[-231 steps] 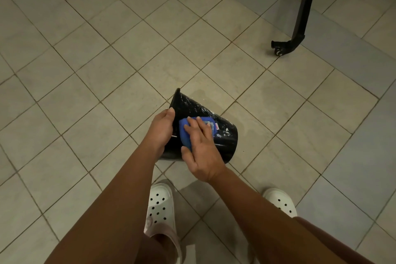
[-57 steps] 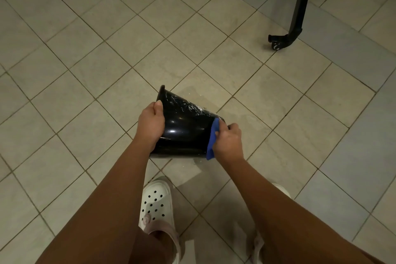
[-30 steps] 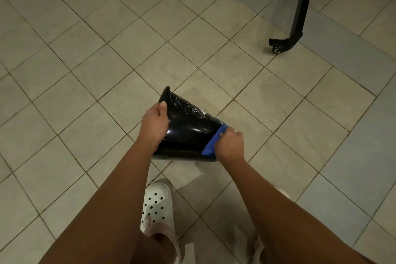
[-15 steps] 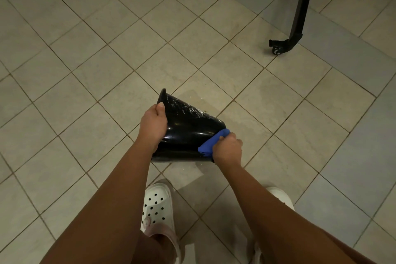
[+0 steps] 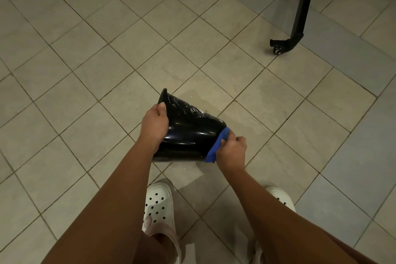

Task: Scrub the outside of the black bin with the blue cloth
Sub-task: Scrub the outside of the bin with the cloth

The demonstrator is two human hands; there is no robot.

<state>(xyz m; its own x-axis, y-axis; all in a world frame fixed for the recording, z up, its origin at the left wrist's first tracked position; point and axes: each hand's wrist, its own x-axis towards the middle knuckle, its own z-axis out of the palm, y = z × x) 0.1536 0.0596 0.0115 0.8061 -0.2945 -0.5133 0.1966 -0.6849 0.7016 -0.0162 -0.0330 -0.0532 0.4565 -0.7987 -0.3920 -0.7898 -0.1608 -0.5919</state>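
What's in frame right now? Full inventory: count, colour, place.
black bin: 1, glossy black with white streaks, on its side at centre
blue cloth: 1, blue, against the bin's narrow right end
floor tiles: many, beige, with a grey band at upper right
stand leg: 1, black, with a castor at its foot, upper right
clogs: 2, white, bottom centre
left hand: 1, grips the bin's wide end
right hand: 1, holds the cloth to the bin
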